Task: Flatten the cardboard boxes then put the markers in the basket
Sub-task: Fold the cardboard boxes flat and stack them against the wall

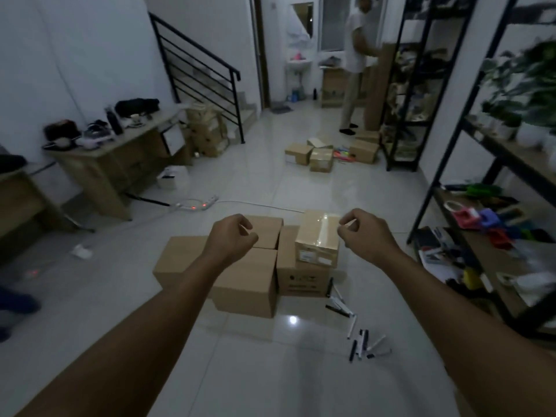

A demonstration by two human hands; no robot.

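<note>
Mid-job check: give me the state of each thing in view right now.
Left hand: fingers curled, holding nothing.
Right hand: fingers curled, holding nothing visible.
Taped box: sealed, stacked on another box.
Cardboard boxes: unflattened.
Markers: scattered on floor.
Power strip: lit.

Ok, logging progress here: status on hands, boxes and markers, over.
Left hand and right hand curled, holding nothing, above the boxes. Boxes all standing, none flattened. Markers loose on floor. No basket in sight.
</note>
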